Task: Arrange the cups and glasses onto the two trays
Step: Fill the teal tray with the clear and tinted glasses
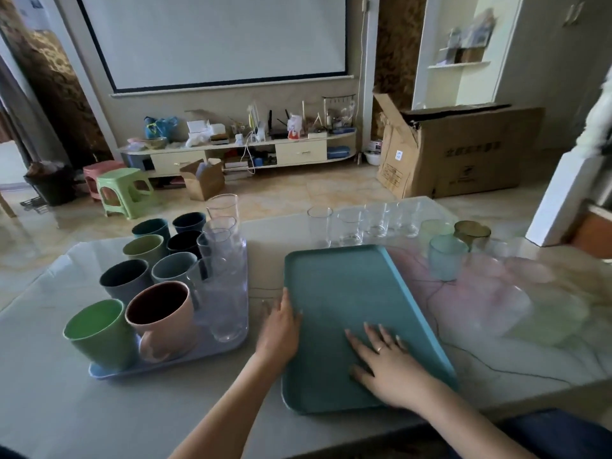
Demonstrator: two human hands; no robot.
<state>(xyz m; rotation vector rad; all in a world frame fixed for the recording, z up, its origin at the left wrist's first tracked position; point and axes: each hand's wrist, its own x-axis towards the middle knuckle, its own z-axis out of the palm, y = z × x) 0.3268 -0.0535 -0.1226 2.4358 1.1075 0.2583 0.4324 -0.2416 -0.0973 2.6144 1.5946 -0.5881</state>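
Marble-patterned table (496, 359), head view. Teal tray (334, 293) lies bare at centre, its near edge close to the table's front edge. Left hand (280, 329) rests at the tray's left rim, fingers fairly straight along the edge, thumb side on the rim; no clear grip seen. Right hand (387, 362) lies flat on the tray's near right part, fingers spread and straight, a ring on one finger, holding nothing. To the left, a pale blue tray (99, 372) is loaded: green cup (99, 332) and pink mug (162, 316) at the front, grey, blue, olive and dark cups (159, 250) in rows behind, tall clear glasses (225, 260) along its right side. Beyond the teal tray, a row of clear glasses (351, 226) stands on the table. Right of those, near each other, a pale blue tumbler (443, 256), a light green tumbler (435, 228) and an amber tumbler (472, 233). The table's right side is blurred. Cardboard box (463, 150) on the floor behind.
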